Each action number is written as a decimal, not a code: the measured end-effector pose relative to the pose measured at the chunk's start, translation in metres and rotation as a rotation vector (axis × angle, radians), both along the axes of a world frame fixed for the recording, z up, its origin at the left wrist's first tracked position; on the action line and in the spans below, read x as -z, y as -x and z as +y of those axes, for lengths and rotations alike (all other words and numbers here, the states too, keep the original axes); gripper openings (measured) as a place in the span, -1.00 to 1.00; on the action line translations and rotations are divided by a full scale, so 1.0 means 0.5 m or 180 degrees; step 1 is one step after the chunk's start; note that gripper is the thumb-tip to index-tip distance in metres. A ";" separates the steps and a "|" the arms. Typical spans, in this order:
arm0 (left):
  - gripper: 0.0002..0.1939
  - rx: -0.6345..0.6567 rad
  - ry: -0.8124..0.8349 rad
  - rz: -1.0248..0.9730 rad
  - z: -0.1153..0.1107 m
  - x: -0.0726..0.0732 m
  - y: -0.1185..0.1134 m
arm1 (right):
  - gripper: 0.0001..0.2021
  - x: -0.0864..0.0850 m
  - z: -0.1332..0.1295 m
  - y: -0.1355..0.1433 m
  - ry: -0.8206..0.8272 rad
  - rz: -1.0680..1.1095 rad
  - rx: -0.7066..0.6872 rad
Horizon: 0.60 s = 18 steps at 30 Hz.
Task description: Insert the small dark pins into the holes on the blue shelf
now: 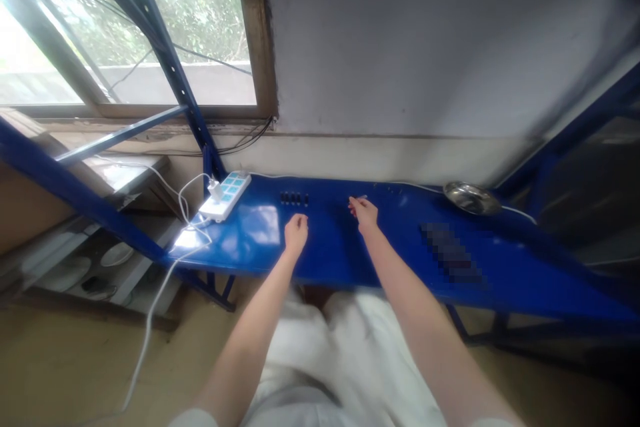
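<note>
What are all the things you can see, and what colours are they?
Window: one, brown frame, upper left
Wall: one, greyish, behind table
Table: one, blue, middle
Power strip: one, white and blue, table's left end
Plug: one, white, in power strip
Black pieces: about five, in a row
Dish: one, silver, far right edge
Pixelated patch: one, dark, table's right
White cable: several stretches, left and along wall
Trousers: one pair, whitish, below table
Small item: one, whitish, right fingers, unclear
Hands: two, bare; left, right

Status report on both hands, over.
Left hand: near small black pieces, grip unclear. Right hand: apparently pinching small pale item. Power strip, metal bowl off to the sides.
</note>
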<state>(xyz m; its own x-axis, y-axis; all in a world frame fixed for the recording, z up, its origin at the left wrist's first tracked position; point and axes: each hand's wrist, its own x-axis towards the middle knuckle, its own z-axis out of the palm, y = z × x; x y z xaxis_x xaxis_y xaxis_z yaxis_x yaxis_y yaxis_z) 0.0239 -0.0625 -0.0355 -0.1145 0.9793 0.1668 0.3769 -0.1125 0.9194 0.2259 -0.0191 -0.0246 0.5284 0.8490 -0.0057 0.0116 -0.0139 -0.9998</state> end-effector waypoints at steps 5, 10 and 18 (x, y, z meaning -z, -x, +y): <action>-0.76 0.0192 0.0106 -0.0065 -0.006 0.005 0.005 | -0.81 0.044 0.063 -0.061 0.0369 -0.1120 -0.0065; -0.78 0.0207 0.0039 0.0158 -0.006 0.010 0.006 | -0.82 0.051 0.091 -0.077 0.0475 -0.2081 -0.0205; -0.78 0.0190 0.0031 0.0247 -0.002 0.012 0.005 | -0.81 0.057 0.110 -0.068 0.0498 -0.2546 -0.0296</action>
